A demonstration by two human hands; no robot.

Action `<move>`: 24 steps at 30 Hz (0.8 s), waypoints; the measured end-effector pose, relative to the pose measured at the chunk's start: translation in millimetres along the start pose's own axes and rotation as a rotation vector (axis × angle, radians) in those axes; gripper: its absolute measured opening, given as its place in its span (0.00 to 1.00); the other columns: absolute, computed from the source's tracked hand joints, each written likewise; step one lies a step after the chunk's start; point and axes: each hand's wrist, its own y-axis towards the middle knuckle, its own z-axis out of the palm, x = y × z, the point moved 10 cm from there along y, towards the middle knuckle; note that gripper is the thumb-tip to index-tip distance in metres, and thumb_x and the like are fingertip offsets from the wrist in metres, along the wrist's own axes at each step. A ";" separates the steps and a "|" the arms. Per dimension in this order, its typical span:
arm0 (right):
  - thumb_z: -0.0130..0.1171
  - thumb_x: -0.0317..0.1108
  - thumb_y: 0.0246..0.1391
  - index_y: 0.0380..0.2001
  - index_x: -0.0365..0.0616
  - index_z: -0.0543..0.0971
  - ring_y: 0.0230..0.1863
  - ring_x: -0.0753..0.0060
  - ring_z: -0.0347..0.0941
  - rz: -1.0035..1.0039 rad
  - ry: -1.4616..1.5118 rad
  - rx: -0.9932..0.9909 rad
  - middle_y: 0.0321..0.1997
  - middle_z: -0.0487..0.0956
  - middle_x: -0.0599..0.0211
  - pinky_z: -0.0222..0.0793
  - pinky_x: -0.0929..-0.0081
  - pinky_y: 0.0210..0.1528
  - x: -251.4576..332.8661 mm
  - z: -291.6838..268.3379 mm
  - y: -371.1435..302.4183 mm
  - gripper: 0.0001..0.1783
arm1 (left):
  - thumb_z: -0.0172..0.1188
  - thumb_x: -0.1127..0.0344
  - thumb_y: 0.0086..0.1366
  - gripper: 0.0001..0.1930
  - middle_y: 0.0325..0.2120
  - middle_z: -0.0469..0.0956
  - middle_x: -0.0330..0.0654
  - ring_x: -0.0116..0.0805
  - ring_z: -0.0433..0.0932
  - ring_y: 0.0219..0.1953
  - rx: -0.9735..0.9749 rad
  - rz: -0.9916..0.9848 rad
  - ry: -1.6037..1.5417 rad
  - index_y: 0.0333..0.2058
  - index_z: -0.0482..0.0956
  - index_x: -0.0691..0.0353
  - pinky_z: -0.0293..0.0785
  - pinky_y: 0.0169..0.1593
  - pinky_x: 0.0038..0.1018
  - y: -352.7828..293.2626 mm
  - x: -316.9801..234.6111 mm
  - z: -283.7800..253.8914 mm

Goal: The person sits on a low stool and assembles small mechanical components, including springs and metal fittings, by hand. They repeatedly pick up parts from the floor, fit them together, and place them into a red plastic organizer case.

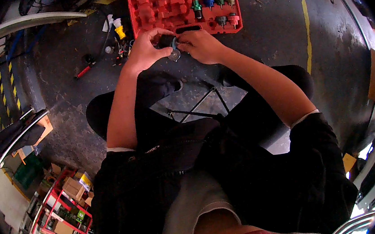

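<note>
Between my two hands, just in front of the red case, is a dark round adapter [166, 41] with a blue-grey ring. My left hand [145, 51] is closed around its dark body, thumb pointing inward. From the other side, the fingers of my right hand [202, 46] pinch the ring end, and they hide part of it. A round metal cap [174, 55] shows just under the adapter; whether the two are joined I cannot tell. The open red tool case [160, 25] lies on the floor beyond my hands, with several coloured adapters [209, 2] in its moulded slots.
Left of the case are a yellow-and-white bottle-like piece [119, 29], small loose parts [122, 49] and a red-handled tool [84, 71]. A black-legged stand [195, 102] is between my knees. A red shelf rack [54, 206] with boxes stands at lower left.
</note>
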 end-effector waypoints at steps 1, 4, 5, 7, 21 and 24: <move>0.54 0.42 0.61 0.37 0.39 0.82 0.43 0.41 0.77 0.010 -0.003 -0.005 0.39 0.81 0.49 0.72 0.49 0.47 -1.1 0.0 -0.3 0.16 | 0.70 0.72 0.49 0.23 0.35 0.81 0.35 0.23 0.78 0.36 -0.004 0.018 0.009 0.47 0.81 0.61 0.75 0.43 0.24 0.1 -0.1 0.1; 0.54 0.38 0.61 0.43 0.34 0.80 0.46 0.42 0.76 0.064 -0.018 0.052 0.43 0.81 0.48 0.71 0.55 0.49 -3.9 3.5 1.8 0.17 | 0.70 0.73 0.49 0.23 0.34 0.80 0.34 0.22 0.76 0.35 -0.008 0.000 0.006 0.47 0.81 0.61 0.74 0.41 0.23 0.1 6.4 -0.8; 0.54 0.38 0.61 0.42 0.35 0.80 0.46 0.42 0.76 0.073 -0.018 0.043 0.43 0.81 0.48 0.71 0.55 0.49 -5.0 2.9 2.0 0.17 | 0.70 0.73 0.49 0.23 0.35 0.80 0.34 0.22 0.76 0.35 -0.007 -0.017 -0.001 0.47 0.81 0.61 0.74 0.41 0.23 0.6 7.9 -0.9; 0.54 0.38 0.61 0.42 0.35 0.80 0.46 0.43 0.76 0.089 -0.016 0.024 0.43 0.81 0.49 0.71 0.55 0.50 -8.6 3.1 1.6 0.16 | 0.69 0.73 0.49 0.23 0.35 0.80 0.33 0.23 0.76 0.35 -0.005 -0.014 0.002 0.47 0.81 0.61 0.74 0.42 0.23 0.9 4.9 -0.7; 0.55 0.37 0.60 0.42 0.36 0.80 0.45 0.43 0.77 0.086 -0.015 0.023 0.42 0.81 0.50 0.72 0.55 0.48 -4.3 0.6 2.8 0.15 | 0.68 0.73 0.50 0.22 0.35 0.79 0.32 0.21 0.72 0.34 -0.026 0.008 0.047 0.46 0.81 0.60 0.70 0.40 0.21 -0.2 3.0 -3.0; 0.55 0.37 0.60 0.42 0.36 0.80 0.45 0.43 0.77 0.065 -0.039 0.012 0.42 0.81 0.49 0.72 0.55 0.48 -3.1 0.3 2.6 0.15 | 0.69 0.72 0.49 0.21 0.32 0.77 0.30 0.20 0.69 0.31 -0.032 0.020 0.068 0.46 0.81 0.59 0.69 0.38 0.21 -1.3 -1.5 -3.9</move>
